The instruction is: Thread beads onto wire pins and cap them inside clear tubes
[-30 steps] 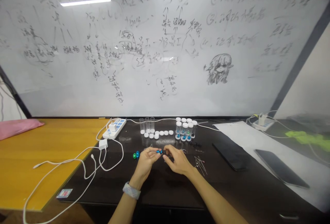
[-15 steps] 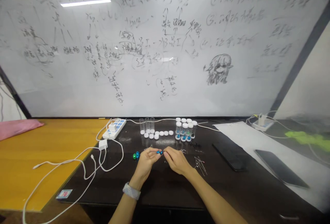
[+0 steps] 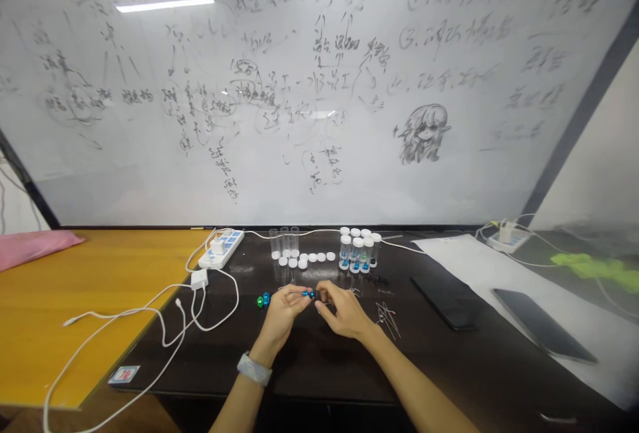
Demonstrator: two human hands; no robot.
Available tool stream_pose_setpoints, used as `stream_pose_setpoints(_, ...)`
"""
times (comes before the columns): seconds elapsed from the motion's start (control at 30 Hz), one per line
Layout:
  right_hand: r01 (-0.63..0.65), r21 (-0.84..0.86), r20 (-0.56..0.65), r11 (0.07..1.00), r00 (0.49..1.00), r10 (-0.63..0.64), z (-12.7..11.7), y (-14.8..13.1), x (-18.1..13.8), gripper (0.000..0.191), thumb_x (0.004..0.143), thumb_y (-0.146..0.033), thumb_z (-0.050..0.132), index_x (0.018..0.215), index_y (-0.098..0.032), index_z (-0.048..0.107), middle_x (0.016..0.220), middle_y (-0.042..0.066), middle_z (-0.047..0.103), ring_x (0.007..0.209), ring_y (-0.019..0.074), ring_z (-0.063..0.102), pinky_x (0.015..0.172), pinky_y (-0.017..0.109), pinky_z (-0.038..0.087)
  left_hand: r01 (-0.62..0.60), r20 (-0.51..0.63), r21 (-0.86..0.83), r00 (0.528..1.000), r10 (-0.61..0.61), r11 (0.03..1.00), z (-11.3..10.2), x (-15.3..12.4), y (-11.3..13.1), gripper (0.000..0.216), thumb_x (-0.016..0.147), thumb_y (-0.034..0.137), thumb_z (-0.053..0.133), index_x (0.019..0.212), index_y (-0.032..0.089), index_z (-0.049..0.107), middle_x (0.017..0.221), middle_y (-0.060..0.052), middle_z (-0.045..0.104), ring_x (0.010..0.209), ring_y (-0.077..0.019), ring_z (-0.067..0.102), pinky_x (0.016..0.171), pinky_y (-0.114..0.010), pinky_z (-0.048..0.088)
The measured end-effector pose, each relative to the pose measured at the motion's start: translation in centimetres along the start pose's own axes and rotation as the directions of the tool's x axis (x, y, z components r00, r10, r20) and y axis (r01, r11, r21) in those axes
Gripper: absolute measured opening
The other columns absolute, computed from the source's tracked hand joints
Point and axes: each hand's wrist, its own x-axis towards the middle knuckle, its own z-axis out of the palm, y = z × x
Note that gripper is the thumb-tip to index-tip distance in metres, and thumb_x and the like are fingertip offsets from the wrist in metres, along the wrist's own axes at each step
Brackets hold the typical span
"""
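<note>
My left hand pinches a small shiny blue piece, rounded like beads, between thumb and fingertips above the dark table. At its right end is my right hand, thumb and forefinger apart. Whether a fingertip touches the piece is too small to tell. Left of my left hand lie a green ball and a blue ball, both shiny. Thin metal pins lie crossed in a loose heap to the right of my right hand.
Behind my hands are clear tubes, white caps and a cluster of capped tubes with coloured pieces. Small black parts lie nearby. Two dark phones are at right, white cables and a power strip at left.
My right thumb has dropped away from the forefinger, opening a gap at the blue piece's right end. My left hand keeps its pinch in nearly the same place.
</note>
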Motion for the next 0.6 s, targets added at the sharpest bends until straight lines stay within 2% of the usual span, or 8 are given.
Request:
stream_pose_setpoints(0.03, 0.008, -0.007, 0.0, 1.0, 1.0, -0.008, -0.02, -0.02, 0.0, 0.008, 0.099, -0.025, 0.049, 0.104, -0.022, 0.054, 0.084, 0.002, 0.064, 0.074, 0.0175, 0.062, 0.066, 0.027, 0.044, 0.0, -0.005, -0.001, 1.0, 0.0, 1.0, 0.04, -0.01, 0.04, 0.033, 0.06, 0.025, 0.092, 0.084, 0.014, 0.072, 0.096, -0.012, 0.078, 0.094, -0.0234, 0.073, 0.092, -0.036, 0.053)
stream_pose_setpoints(0.1, 0.008, -0.021, 0.003, 1.0, 1.0, -0.008, -0.04, -0.06, 0.0, 0.015, 0.102, -0.025, 0.042, 0.096, -0.023, 0.055, 0.081, 0.001, 0.064, 0.073, 0.0172, 0.062, 0.067, 0.027, 0.044, 0.003, -0.018, 0.001, 1.0, -0.003, 1.0, 0.13, -0.04, 0.13, 0.034, 0.058, 0.025, 0.093, 0.083, 0.014, 0.072, 0.096, -0.012, 0.078, 0.093, -0.0241, 0.073, 0.093, -0.037, 0.052)
stream_pose_setpoints(0.2, 0.0, -0.011, 0.005, 1.0, 1.0, 0.0, -0.05, -0.09, -0.04, 0.008, 0.099, -0.027, 0.049, 0.103, -0.023, 0.054, 0.082, 0.001, 0.064, 0.071, 0.0171, 0.061, 0.066, 0.027, 0.044, 0.008, -0.023, 0.003, 1.0, -0.008, 1.0, 0.21, -0.07, 0.18, 0.035, 0.057, 0.026, 0.093, 0.083, 0.014, 0.072, 0.097, -0.012, 0.078, 0.094, -0.0245, 0.073, 0.093, -0.037, 0.052)
stream_pose_setpoints(0.27, 0.01, -0.007, 0.008, 1.0, 1.0, -0.01, -0.03, -0.08, -0.05, 0.013, 0.097, -0.027, 0.051, 0.109, -0.023, 0.053, 0.083, 0.001, 0.064, 0.072, 0.0175, 0.061, 0.066, 0.027, 0.045, 0.011, -0.019, 0.007, 1.0, -0.011, 1.0, 0.18, -0.08, 0.13, 0.035, 0.058, 0.026, 0.093, 0.083, 0.015, 0.072, 0.096, -0.012, 0.078, 0.094, -0.0244, 0.073, 0.093, -0.037, 0.052)
stream_pose_setpoints(0.33, 0.023, -0.021, 0.012, 1.0, 1.0, -0.023, -0.01, -0.04, -0.04, 0.011, 0.1, -0.026, 0.046, 0.104, -0.023, 0.055, 0.083, 0.002, 0.064, 0.074, 0.018, 0.062, 0.068, 0.028, 0.045, 0.009, -0.018, 0.009, 1.0, -0.009, 1.0, 0.12, -0.1, 0.04, 0.034, 0.058, 0.025, 0.093, 0.083, 0.015, 0.073, 0.096, -0.011, 0.078, 0.094, -0.0238, 0.073, 0.093, -0.036, 0.052)
stream_pose_setpoints(0.4, 0.017, -0.026, 0.017, 1.0, 1.0, -0.017, -0.01, -0.01, -0.04, 0.016, 0.103, -0.026, 0.04, 0.099, -0.023, 0.056, 0.082, 0.002, 0.064, 0.074, 0.0178, 0.063, 0.068, 0.028, 0.045, 0.003, -0.018, 0.007, 1.0, -0.003, 1.0, 0.06, -0.1, -0.02, 0.034, 0.059, 0.025, 0.093, 0.084, 0.015, 0.073, 0.096, -0.011, 0.078, 0.094, -0.0235, 0.073, 0.093, -0.036, 0.052)
stream_pose_setpoints(0.5, -0.006, -0.009, 0.005, 1.0, 1.0, 0.006, -0.04, -0.01, -0.11, 0.009, 0.1, -0.027, 0.048, 0.105, -0.023, 0.055, 0.082, 0.001, 0.064, 0.071, 0.0172, 0.062, 0.066, 0.027, 0.045, 0.001, -0.011, 0.012, 1.0, -0.001, 1.0, 0.06, -0.09, -0.02, 0.033, 0.059, 0.026, 0.093, 0.084, 0.015, 0.073, 0.097, -0.012, 0.078, 0.095, -0.0242, 0.072, 0.093, -0.037, 0.052)
stream_pose_setpoints(0.6, 0.006, -0.023, -0.005, 1.0, 1.0, -0.006, 0.01, -0.01, -0.14, 0.012, 0.097, -0.027, 0.053, 0.108, -0.022, 0.054, 0.083, 0.001, 0.064, 0.072, 0.0177, 0.062, 0.065, 0.027, 0.045, 0.006, -0.009, 0.013, 1.0, -0.006, 1.0, 0.11, -0.06, -0.01, 0.033, 0.059, 0.026, 0.093, 0.084, 0.015, 0.073, 0.096, -0.012, 0.078, 0.095, -0.0245, 0.073, 0.093, -0.037, 0.052)
